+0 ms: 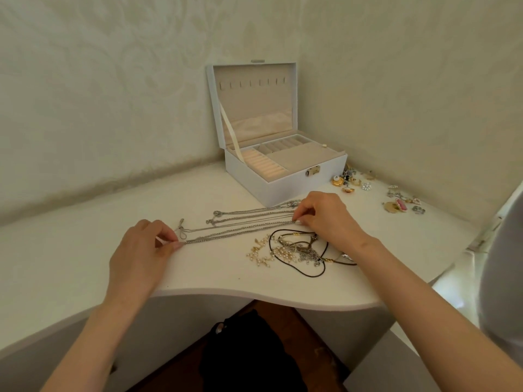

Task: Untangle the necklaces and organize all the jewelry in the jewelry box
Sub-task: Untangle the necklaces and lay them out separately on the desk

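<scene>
We log the white jewelry box (283, 185) at 12 o'clock: lid upright, beige lining, a row of hooks inside the lid, ring rolls in the front-left compartment, metal latch facing us. Just before it, silver chains (249, 215) lie in near-parallel lines, 9 to 3 o'clock. The nearest chain (240, 232) is drawn straight, pinched by the left hand (141, 250) and right hand (325, 219). At 5 o'clock, a tangle of pearls and black cord (297, 250). At 2 o'clock, scattered small gold and silver pieces (351, 181).
</scene>
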Motion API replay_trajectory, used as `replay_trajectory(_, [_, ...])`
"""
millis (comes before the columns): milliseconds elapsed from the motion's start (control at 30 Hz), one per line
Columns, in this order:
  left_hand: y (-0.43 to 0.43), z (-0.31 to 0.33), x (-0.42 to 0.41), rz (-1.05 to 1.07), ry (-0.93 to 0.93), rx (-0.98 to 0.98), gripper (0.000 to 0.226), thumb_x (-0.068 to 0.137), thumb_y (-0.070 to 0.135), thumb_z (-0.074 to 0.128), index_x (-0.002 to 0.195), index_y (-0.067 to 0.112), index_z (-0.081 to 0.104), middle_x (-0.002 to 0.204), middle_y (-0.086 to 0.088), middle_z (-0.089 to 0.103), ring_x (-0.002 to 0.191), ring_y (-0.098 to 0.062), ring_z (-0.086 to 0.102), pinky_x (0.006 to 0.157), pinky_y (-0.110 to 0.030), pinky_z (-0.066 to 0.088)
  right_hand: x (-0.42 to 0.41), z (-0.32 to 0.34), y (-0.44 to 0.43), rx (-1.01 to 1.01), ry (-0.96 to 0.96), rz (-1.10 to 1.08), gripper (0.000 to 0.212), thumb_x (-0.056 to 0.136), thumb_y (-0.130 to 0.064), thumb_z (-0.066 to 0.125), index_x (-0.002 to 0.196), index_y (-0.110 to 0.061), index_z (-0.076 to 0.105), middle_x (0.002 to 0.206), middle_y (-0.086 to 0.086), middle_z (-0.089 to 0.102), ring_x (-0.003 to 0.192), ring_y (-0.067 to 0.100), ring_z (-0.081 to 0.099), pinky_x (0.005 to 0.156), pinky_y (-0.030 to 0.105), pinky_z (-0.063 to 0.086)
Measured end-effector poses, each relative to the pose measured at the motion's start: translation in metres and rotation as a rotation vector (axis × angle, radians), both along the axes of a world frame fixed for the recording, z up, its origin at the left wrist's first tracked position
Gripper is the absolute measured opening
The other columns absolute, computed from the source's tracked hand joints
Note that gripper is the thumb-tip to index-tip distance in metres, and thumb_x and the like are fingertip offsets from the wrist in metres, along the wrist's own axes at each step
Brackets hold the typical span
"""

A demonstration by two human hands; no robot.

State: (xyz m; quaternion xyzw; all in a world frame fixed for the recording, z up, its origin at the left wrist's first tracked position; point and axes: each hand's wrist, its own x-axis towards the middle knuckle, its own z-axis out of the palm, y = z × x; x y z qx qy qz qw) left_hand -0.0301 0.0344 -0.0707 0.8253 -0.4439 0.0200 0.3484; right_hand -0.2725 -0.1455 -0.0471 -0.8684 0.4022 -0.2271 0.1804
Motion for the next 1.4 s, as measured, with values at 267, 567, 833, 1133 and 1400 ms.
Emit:
replay_trajectory(267, [-0.01, 0.0, -0.042, -0.37, -0.069, -0.101, 0.013, 0.079, 0.028, 0.07, 0.083, 0.033, 0.058, 0.086, 0.018, 0.053, 0.082, -0.002, 0.048, 0.069, -0.016, 0.033, -0.008, 0.002, 0.007, -0.036, -0.069, 0.028, 0.012, 0.079, -0.012, 0.073, 0.083, -0.023, 0.073, 0.086, -0.001, 0.058, 0.079, 0.014, 0.053, 0.077, 0.027, 0.042])
replay_trajectory(567, [-0.031, -0.002, -0.077, -0.749, -0.061, 0.065, 0.013, 0.079, 0.049, 0.061, 0.087, 0.038, 0.057, 0.095, 0.022, 0.05, 0.097, -0.001, 0.041, 0.084, -0.021, 0.033, -0.031, 0.015, 0.031, 0.218, 0.137, 0.189, 0.022, 0.069, -0.023, 0.082, 0.077, -0.031, 0.064, 0.081, -0.007, 0.062, 0.067, 0.002, 0.051, 0.068, 0.026, 0.044])
replay_trajectory(833, [-0.018, -0.001, -0.07, -0.827, 0.057, 0.108, 0.024, 0.069, 0.062, 0.054, 0.076, 0.039, 0.057, 0.097, 0.018, 0.052, 0.103, -0.007, 0.046, 0.091, -0.027, 0.037, -0.054, 0.017, 0.029, 0.235, 0.132, 0.176, 0.011, 0.074, -0.018, 0.079, 0.075, -0.022, 0.069, 0.081, -0.008, 0.065, 0.074, 0.011, 0.057, 0.076, 0.036, 0.051])
replay_trajectory(1133, [-0.021, 0.0, -0.072, -0.792, 0.047, 0.082, 0.032, 0.072, 0.065, 0.051, 0.064, 0.034, 0.05, 0.096, 0.018, 0.055, 0.104, -0.005, 0.048, 0.091, -0.02, 0.035, -0.057, 0.018, 0.028, 0.217, 0.092, 0.226, 0.005, 0.077, -0.021, 0.075, 0.077, -0.023, 0.07, 0.082, -0.008, 0.064, 0.078, 0.006, 0.057, 0.078, 0.032, 0.049])
replay_trajectory(1400, [-0.04, 0.004, -0.093, -0.741, -0.067, 0.042, 0.021, 0.079, 0.051, 0.061, 0.087, 0.031, 0.059, 0.084, 0.019, 0.053, 0.087, -0.002, 0.045, 0.077, -0.016, 0.033, -0.04, 0.01, 0.034, 0.153, 0.1, 0.301, 0.006, 0.077, -0.02, 0.075, 0.08, -0.023, 0.07, 0.078, -0.007, 0.06, 0.073, 0.007, 0.052, 0.075, 0.037, 0.048])
